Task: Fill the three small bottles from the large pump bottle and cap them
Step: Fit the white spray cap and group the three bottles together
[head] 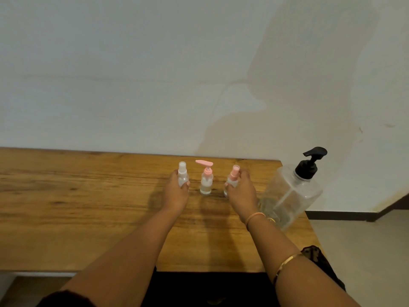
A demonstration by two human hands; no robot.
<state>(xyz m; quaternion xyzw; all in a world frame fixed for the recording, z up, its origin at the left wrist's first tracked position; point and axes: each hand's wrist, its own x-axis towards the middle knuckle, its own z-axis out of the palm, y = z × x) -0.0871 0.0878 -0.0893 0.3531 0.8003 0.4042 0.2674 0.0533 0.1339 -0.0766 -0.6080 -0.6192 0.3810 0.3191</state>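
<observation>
Three small clear bottles stand in a row near the far edge of the wooden table. My left hand grips the left small bottle, which has a white spray cap. The middle small bottle stands free with a pink pump on top. My right hand grips the right small bottle, which has a pink spray cap. All three wear their caps. The large clear pump bottle with a black pump stands at the table's right end, right of my right hand, with little liquid at its bottom.
A white wall rises directly behind the table. The table's right edge runs just past the large bottle, with pale floor and a dark skirting beyond. Bare wood stretches to the left of the bottles.
</observation>
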